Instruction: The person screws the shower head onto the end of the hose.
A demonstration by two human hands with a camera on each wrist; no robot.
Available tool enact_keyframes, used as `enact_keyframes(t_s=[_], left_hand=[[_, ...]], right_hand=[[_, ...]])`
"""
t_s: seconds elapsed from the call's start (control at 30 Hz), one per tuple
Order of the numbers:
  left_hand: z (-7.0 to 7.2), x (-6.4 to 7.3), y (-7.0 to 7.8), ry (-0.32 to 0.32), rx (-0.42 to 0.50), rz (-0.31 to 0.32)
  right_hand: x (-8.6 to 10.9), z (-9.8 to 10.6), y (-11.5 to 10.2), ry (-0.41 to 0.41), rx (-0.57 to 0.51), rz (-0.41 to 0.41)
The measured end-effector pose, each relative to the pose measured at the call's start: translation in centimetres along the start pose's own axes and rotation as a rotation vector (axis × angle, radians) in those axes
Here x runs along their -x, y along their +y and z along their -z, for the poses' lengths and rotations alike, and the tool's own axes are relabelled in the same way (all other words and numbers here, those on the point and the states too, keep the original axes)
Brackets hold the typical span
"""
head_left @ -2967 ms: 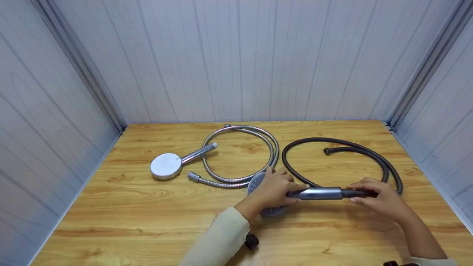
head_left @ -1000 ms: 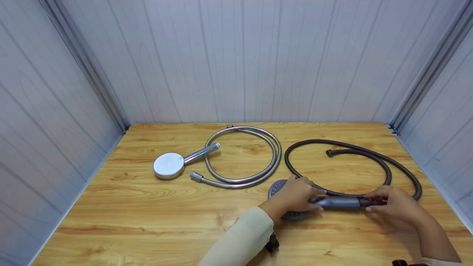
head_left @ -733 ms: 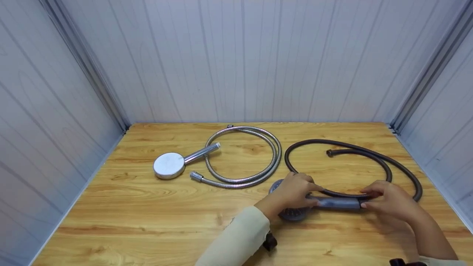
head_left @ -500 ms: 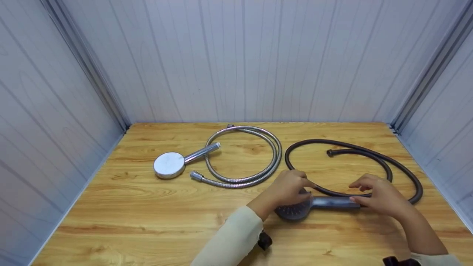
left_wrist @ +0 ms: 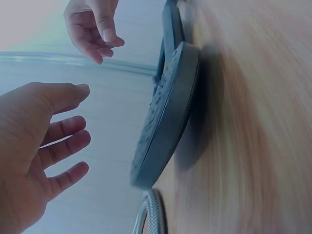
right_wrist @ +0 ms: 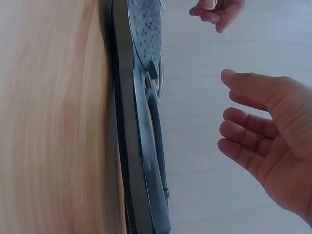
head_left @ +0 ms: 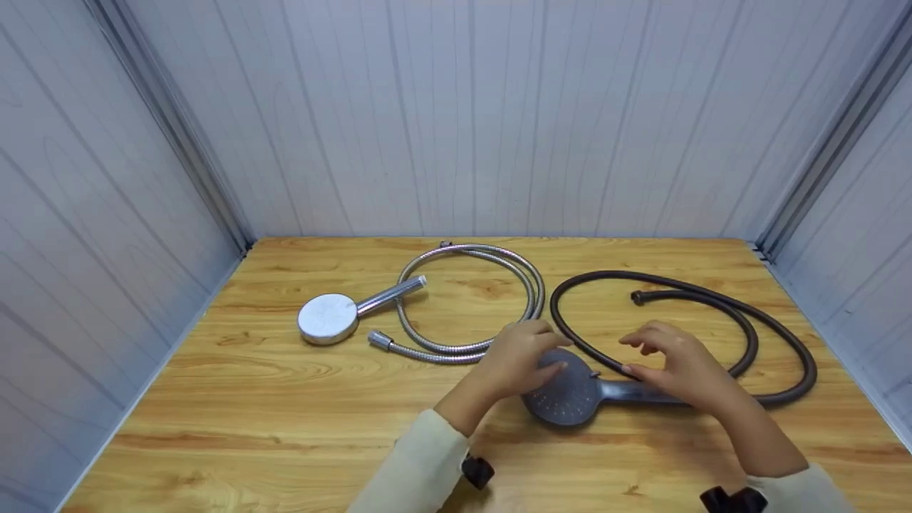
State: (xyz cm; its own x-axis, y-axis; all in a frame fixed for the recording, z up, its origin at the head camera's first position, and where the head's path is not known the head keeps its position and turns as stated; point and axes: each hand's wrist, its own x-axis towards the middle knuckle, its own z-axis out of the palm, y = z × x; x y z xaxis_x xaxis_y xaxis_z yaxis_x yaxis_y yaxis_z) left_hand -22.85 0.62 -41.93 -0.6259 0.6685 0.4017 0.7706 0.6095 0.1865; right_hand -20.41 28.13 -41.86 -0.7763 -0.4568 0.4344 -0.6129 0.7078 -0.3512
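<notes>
A dark grey hand shower (head_left: pixel 563 399) lies on the wooden table, its nozzle face up and its handle pointing right. My left hand (head_left: pixel 514 360) hovers over the top left of its round head; the left wrist view shows a gap between the fingers and the shower head (left_wrist: pixel 165 117). Above the handle is my right hand (head_left: pixel 680 367), fingers loosely bent with nothing in them, apart from the handle (right_wrist: pixel 139 146) in the right wrist view. A black shower hose (head_left: pixel 784 328) loops behind and runs to the handle end, where my right hand and wrist hide the joint.
To the left lies a chrome hand shower (head_left: pixel 326 318), its handle tip over a coiled chrome hose (head_left: pixel 531 285). The black hose's loose end (head_left: pixel 638 298) lies inside its loop. Pale panel walls (head_left: pixel 456 128) enclose the table (head_left: pixel 285 427) at the back and sides.
Both hands have let go of the dark hand shower and lifted off it, moving left. Earlier they slid it to the right and toward me; now it lies still on the table.
</notes>
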Motion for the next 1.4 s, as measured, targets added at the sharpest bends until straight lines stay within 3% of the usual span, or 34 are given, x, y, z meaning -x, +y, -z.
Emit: enact_keyframes(t_s=[0.37,0.6,1.03,1.27,1.4], left_hand=[[3.8,3.4,-3.0,0.186,0.036,0.012],[5.5,5.3,-4.3,0.188,0.055,0.081],[7.5,8.4,-6.2,0.266,0.046,0.11],[8.3,10.2,-7.5,0.265,0.166,0.148],[8.9,11.3,-8.2,0.271,0.184,0.168]], right_hand=[[-2.8,-2.5,-2.0,-0.01,-0.038,0.164],[-4.3,-2.9,-3.6,-0.044,-0.05,0.204],[-6.6,-3.6,-6.2,-0.176,-0.069,0.186],[-7.6,-3.8,-7.3,-0.221,-0.122,0.185],[-8.2,-4.2,-7.8,-0.235,-0.147,0.202]])
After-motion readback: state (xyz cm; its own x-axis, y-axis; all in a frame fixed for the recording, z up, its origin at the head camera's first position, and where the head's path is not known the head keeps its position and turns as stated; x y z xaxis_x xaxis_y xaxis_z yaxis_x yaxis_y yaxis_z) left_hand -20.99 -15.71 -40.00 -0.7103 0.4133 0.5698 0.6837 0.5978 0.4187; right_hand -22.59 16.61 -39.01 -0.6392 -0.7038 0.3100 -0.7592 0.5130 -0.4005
